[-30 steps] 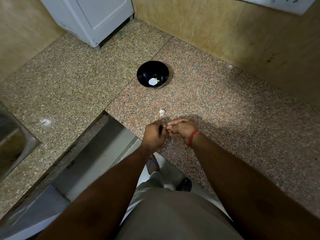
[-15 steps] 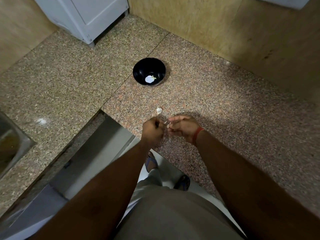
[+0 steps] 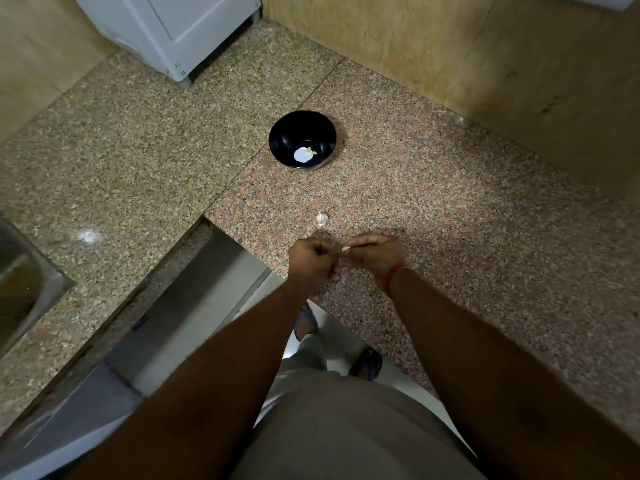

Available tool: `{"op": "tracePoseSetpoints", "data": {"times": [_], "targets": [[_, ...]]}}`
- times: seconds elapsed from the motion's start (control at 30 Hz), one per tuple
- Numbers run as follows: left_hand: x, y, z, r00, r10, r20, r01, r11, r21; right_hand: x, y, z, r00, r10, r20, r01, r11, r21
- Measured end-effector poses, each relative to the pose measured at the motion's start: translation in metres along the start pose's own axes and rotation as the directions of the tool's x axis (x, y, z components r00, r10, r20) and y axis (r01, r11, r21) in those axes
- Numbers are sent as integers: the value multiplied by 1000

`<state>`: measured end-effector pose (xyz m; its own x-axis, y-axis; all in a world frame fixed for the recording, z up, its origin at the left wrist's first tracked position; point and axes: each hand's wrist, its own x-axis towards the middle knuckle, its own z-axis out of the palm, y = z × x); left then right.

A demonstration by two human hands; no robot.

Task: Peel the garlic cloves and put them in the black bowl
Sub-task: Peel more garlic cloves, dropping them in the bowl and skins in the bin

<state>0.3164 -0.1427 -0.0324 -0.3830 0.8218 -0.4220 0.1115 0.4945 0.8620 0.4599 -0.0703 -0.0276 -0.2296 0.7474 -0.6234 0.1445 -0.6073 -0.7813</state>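
Note:
The black bowl [image 3: 302,133] stands on the granite counter, with a pale peeled piece [image 3: 304,154] at its bottom. Between the bowl and my hands lies one unpeeled garlic clove [image 3: 321,218]. My left hand [image 3: 311,259] and my right hand [image 3: 377,254] are close together just above the counter's front edge. The fingertips of my right hand pinch a small pale garlic clove [image 3: 345,250]. My left hand is curled tight with its fingertips at that clove; most of the clove is hidden by the fingers.
A white appliance [image 3: 180,26] stands at the back left corner. A steel sink [image 3: 20,289] is at the far left. Tan walls [image 3: 467,46] border the counter [image 3: 485,220] behind and to the right. The counter's cut-out edge runs under my left forearm.
My hands have drawn slightly apart while still working the clove between them. The bowl and the loose clove have not moved; only the view has shifted a little.

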Motion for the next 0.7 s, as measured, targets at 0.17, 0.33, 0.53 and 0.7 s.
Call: {"op": "tracePoseSetpoints", "data": {"times": [0.17, 0.33, 0.53, 0.7], "targets": [[2, 7, 3, 988, -151, 11, 150, 965, -216, 0, 2, 2, 998, -63, -22, 63, 998, -11], [4, 12, 4, 976, -219, 20, 215, 935, -283, 0, 5, 1, 991, -133, -18, 131, 988, -80], [4, 10, 7, 974, -225, -25, 209, 937, -279, 1, -1, -2, 973, -227, 32, 226, 928, -297], [2, 11, 10, 977, -209, -35, 186, 923, -337, 5, -4, -2, 969, -245, 25, 237, 903, -359]]}}
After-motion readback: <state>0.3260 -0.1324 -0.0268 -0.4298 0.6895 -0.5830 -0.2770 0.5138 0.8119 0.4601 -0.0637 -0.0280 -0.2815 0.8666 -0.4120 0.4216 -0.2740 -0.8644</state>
